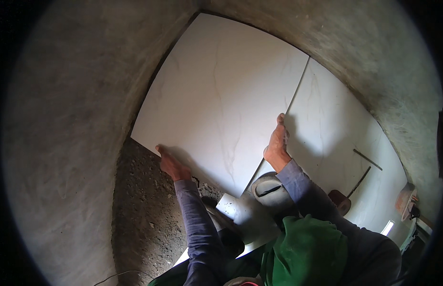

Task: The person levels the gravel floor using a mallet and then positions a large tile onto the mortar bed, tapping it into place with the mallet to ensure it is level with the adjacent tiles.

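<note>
A large white floor tile (216, 90) with faint grey veins lies in the corner between two walls. My left hand (173, 164) grips its near left edge, with the thumb on top and the other fingers mostly hidden beneath. On the tile's right edge, at the seam, my right hand (277, 143) is closed; some of its fingers are out of sight. A second white tile (321, 119) borders that seam on the right. Below my right wrist sits a grey, rounded thing with a dark slot (270, 190), its kind unclear.
Rough grey ground (145, 195) shows at the left. A thin dark rod (367, 159) and a dark red, mallet-like tool (340, 202) rest on the right tile. An orange-brown tool (405, 199) stands by the right wall. Green cloth (307, 250) covers my lap area.
</note>
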The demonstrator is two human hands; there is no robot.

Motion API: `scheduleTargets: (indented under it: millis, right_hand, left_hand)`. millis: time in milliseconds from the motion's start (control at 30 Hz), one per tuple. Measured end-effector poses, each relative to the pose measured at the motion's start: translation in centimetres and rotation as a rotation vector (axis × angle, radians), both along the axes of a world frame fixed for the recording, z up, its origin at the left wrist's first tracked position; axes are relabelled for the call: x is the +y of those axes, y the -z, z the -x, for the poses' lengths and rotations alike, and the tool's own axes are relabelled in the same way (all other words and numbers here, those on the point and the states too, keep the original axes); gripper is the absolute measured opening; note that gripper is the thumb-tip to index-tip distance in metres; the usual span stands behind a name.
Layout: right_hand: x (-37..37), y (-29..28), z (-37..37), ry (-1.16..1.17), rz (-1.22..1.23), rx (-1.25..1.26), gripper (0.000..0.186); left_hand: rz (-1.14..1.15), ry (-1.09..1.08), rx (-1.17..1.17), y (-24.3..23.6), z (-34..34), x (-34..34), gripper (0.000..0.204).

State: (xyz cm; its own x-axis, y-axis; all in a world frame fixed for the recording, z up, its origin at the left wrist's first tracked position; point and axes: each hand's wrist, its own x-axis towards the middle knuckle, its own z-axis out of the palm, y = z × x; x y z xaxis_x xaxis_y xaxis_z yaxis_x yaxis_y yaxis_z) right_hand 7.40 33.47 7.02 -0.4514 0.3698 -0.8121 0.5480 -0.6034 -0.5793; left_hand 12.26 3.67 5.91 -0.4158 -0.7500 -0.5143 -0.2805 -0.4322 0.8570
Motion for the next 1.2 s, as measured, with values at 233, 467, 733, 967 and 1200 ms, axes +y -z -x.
scheduleTargets:
  millis: [233,467,733,967,1200]
  right_hand:
    - [0.5,0.3,1.1,-0.025,0.035,-0.023,0.085]
    - [1.0,1.8,2.0,-0.088,0.025,0.056,0.069]
    - [2.3,2.9,2.6,-0.254,-0.077,-0.046,0.058]
    - [3.3,1.4,2.7,-0.501,-0.181,-0.018,0.067]
    - [3.6,0.2,2.5,-0.608,-0.14,0.149,0.067]
  left_hand:
    - [-0.017,-0.022,0.073,0.0,2.1,-0.1,0.054]
    - [0.08,0.117,0.037,2.7,2.4,-2.1,0.052]
    - [0.462,0.293,0.106,6.3,1.8,-4.0,0.049]
    - [0.439,0.392,0.01,8.8,1.3,-6.0,0.051]
    - [0.46,0.463,0.061,8.2,1.6,-5.7,0.05]
